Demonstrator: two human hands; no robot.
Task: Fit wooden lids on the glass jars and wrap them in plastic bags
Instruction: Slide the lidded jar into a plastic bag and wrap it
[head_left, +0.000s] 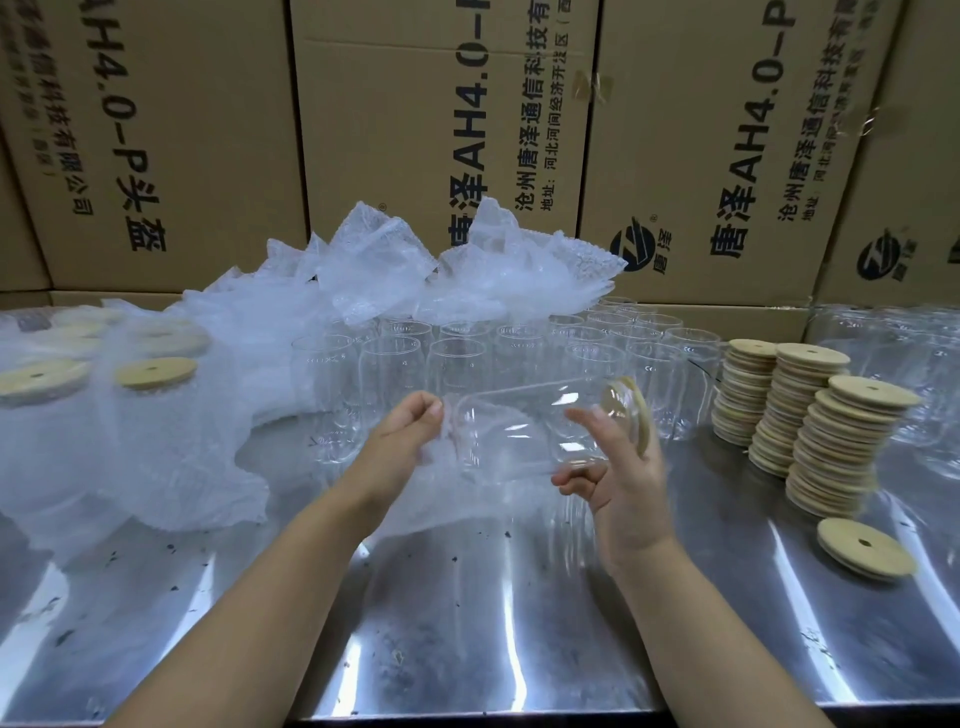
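A clear glass jar (524, 426) lies on its side in the air above the steel table, its wooden lid (640, 415) fitted at the right end. My right hand (618, 478) grips the jar near the lid. My left hand (410, 431) pinches the edge of a clear bubble-wrap bag (447, 499) at the jar's base; the bag hangs below and its mouth meets the jar's bottom end. Whether the base is inside the bag is unclear.
Several open glass jars (467, 358) stand behind my hands. A heap of bubble bags (415, 270) lies over them. Wrapped, lidded jars (150, 410) stand at left. Stacks of wooden lids (810, 415) and one loose lid (865, 546) sit at right. Cardboard boxes (675, 130) wall the back.
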